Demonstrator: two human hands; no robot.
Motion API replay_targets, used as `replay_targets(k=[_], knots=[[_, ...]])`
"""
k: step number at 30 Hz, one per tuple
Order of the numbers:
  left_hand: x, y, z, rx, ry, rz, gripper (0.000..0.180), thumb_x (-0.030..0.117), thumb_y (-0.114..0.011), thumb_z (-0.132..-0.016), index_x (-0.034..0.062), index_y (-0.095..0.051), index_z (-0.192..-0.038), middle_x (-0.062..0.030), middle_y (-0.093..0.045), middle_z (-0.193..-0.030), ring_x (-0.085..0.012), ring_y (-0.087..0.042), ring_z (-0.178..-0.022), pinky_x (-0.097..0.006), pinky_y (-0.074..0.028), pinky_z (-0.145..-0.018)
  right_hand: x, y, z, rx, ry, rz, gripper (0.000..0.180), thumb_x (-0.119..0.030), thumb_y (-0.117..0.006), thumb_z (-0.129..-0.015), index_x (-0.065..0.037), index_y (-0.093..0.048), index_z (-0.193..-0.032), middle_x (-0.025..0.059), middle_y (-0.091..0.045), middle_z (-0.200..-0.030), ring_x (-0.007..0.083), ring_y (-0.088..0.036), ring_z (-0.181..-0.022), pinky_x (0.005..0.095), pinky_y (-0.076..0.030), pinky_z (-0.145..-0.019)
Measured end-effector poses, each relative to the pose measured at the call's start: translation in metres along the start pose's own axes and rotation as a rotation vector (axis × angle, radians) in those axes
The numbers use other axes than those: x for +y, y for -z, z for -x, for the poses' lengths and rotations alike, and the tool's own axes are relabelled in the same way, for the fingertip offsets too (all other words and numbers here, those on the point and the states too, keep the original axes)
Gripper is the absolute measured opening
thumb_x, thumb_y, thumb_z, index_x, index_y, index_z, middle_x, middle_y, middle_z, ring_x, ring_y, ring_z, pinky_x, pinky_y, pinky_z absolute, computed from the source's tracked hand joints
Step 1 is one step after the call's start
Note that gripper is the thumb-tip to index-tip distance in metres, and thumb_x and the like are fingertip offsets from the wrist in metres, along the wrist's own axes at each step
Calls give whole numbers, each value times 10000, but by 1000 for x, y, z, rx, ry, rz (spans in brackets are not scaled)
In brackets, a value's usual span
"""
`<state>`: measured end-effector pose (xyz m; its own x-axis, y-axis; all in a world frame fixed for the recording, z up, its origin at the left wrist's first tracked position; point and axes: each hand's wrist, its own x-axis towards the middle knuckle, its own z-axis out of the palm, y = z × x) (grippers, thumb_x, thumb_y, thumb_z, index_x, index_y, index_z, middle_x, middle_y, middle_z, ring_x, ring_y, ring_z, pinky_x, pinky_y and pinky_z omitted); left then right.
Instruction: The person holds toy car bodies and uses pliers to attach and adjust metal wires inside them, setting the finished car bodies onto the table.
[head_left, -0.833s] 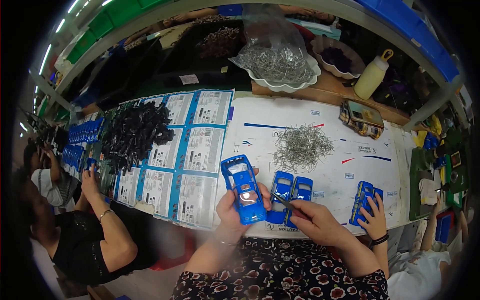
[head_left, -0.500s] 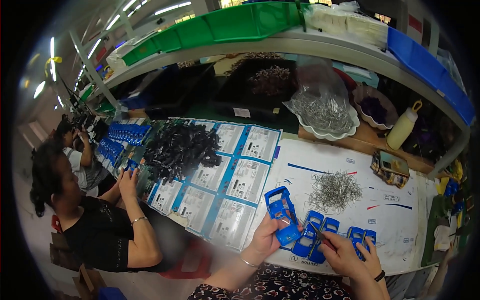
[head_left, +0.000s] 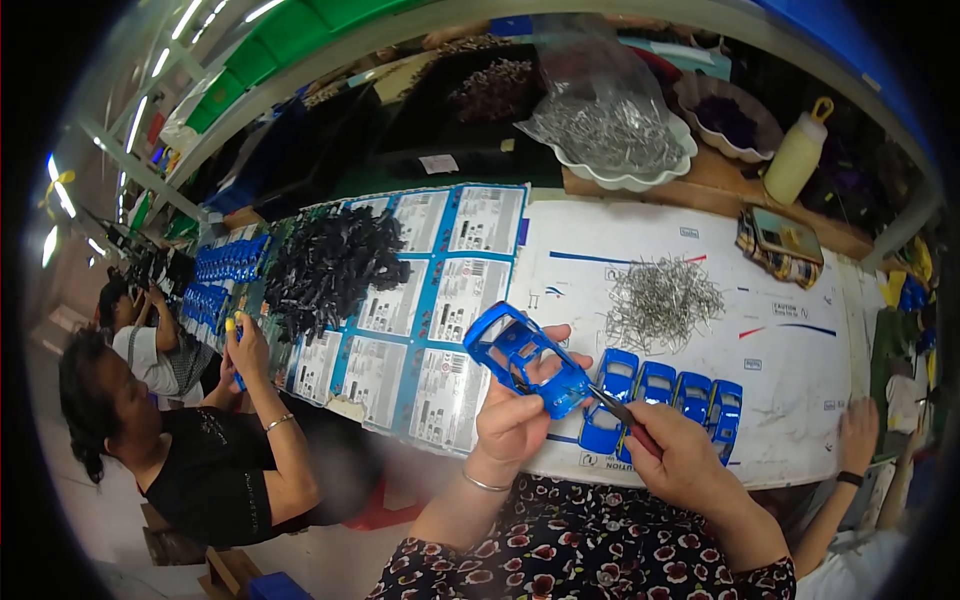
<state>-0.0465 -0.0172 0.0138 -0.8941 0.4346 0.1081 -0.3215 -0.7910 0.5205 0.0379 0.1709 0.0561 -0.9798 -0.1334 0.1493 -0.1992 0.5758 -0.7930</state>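
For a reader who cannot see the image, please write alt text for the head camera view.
The left hand holds up a blue toy car body while the right hand brings tweezers to its end. On the white table below lie more blue car bodies in a row, a pile of thin metal pins and printed cards; a co-worker sits to the left.
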Motion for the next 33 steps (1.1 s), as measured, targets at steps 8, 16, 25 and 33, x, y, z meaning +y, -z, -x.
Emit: replay_targets(k=[8, 16, 25, 33], knots=[[-5, -1, 7, -111, -154, -315, 922, -119, -505, -624, 206, -217, -1437, -207, -390, -1323, -386, -500, -1165, -469, -504, -886, -2, -4, 5, 3, 62, 141, 287, -95, -648, -770, -42, -547, -1034, 106, -551, -759, 281, -579, -675, 376, -464, -568], [-2, -1, 10, -117, -175, -361, 908, -135, -457, -607, 200, -258, -1427, -204, -427, -1288, -377, -512, -1155, -467, -465, -932, -2, -8, 3, -6, 78, 154, 320, -105, -665, -756, -37, -554, -1048, 99, -554, -780, 273, -585, -690, 365, -474, -582], [-3, 3, 10, -127, -173, -392, 912, -156, -423, -612, 196, -246, -1434, -204, -429, -1277, -381, -509, -1163, -475, -470, -928, -4, -7, -1, -21, 87, 189, 288, -111, -657, -761, -40, -555, -1021, 97, -550, -773, 269, -581, -680, 362, -473, -580], [-6, 2, 15, -111, -213, -482, 846, -198, -410, -691, 165, -205, -1428, -204, -429, -1268, -359, -519, -1161, -433, -490, -911, -6, -7, 1, -29, 102, 234, 282, -118, -655, -760, -48, -556, -1014, 90, -543, -769, 257, -571, -678, 350, -469, -584]])
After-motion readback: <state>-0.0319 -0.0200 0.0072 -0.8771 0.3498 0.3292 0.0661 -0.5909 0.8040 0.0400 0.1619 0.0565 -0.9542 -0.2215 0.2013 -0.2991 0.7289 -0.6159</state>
